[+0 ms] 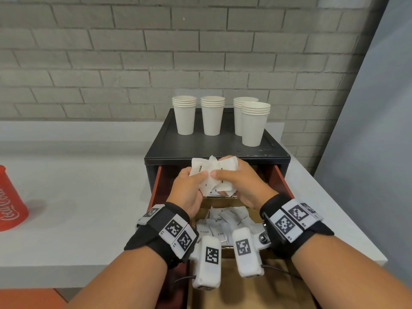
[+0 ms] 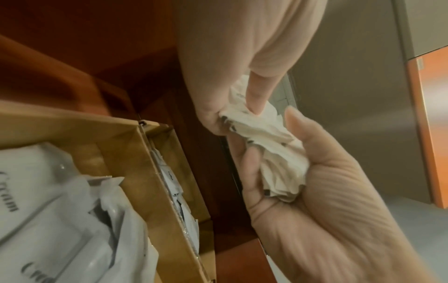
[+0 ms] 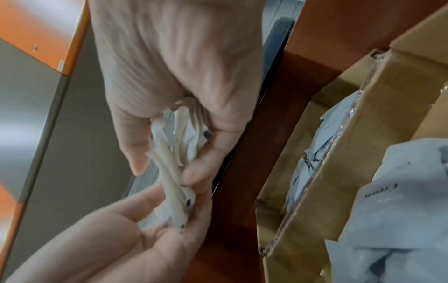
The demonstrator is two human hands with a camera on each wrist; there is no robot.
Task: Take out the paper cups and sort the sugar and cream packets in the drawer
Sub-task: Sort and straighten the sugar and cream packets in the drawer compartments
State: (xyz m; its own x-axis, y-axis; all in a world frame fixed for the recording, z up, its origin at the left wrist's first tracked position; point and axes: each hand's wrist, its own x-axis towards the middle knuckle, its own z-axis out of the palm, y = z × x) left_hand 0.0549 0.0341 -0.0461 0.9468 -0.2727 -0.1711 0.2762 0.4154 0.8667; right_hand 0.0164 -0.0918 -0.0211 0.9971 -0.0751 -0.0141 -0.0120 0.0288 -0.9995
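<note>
**Mia:** What can't you see well?

**Tom:** The words on the bunch of crumpled white paper packets (image 1: 213, 175). Fingers cover most of the print. I can read "White" on one and no more. The red tub with white curly letters (image 1: 10, 201) is cut off at the left edge. The front of the red-brown wooden drawer (image 1: 279, 177) is hidden under the arms.

**Mia:** What are the hands doing?

**Tom:** Both hold that bunch above the open drawer. The left hand (image 1: 189, 188) has its fingers curled under the packets and its thumb on top. The right hand (image 1: 242, 182) squeezes the other side, thumb on top too. The two thumbs are just beside each other. In the right wrist view the packets (image 3: 174, 162) look like a stack seen from its edge.

**Mia:** Where are the other packets?

**Tom:** In the brown cardboard box (image 1: 225, 248) inside the drawer. White packets marked "Cream" (image 1: 214, 229) lie in the near part. The left wrist view shows a few more packets (image 2: 173, 183) in the part behind the cardboard wall. One says "Coffee".

**Mia:** And the cups?

**Tom:** Four stacks of white paper cups (image 1: 211, 115) stand upright on top of the black drawer cabinet (image 1: 200, 148).

**Mia:** What is around it?

**Tom:** A pale grey counter (image 1: 78, 175), with a grey brick wall (image 1: 133, 52) behind.
</note>
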